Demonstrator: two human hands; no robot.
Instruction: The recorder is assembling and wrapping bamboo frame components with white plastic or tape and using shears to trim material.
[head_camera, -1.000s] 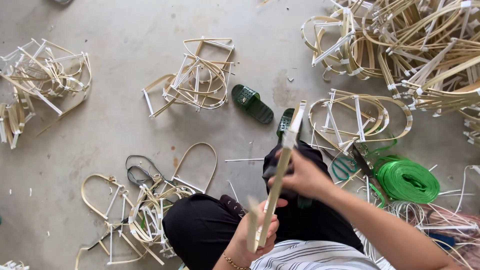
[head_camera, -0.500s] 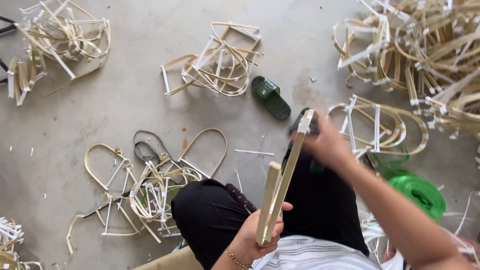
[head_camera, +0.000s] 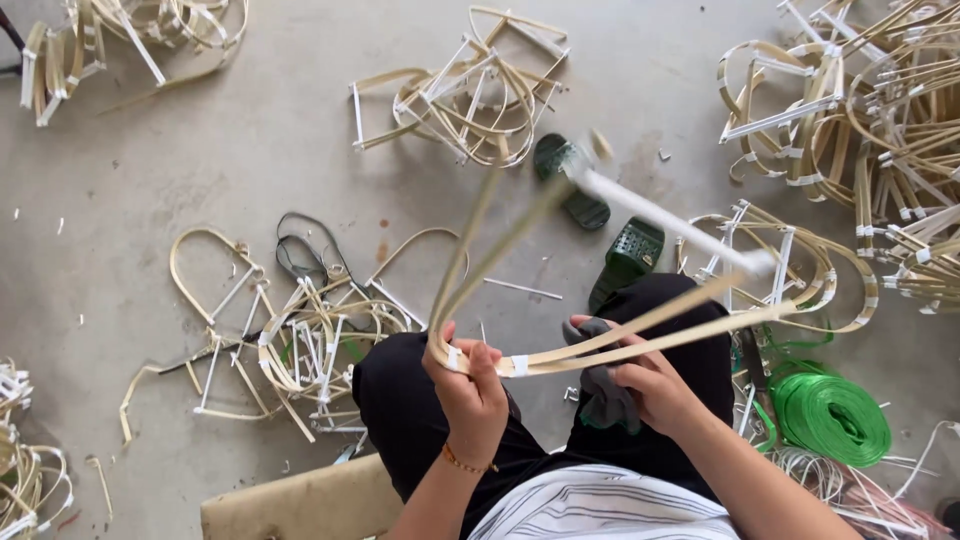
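- Grey, stained concrete floor (head_camera: 200, 150) carries everything.
- A tangle of bent pale cane frames bound with white tape (head_camera: 465, 85) lies at top centre.
- A larger heap of similar cane frames (head_camera: 880, 120) fills the top right corner.
- More taped cane loops (head_camera: 290, 330) lie left of the knees, with a thin dark cord loop (head_camera: 300, 250) among them.
- Two dark green plastic sandals (head_camera: 600, 230) lie near the middle, close together.
- A coil of bright green strapping (head_camera: 830, 415) lies at the right.
- Small white scraps (head_camera: 60, 225) dot the floor.
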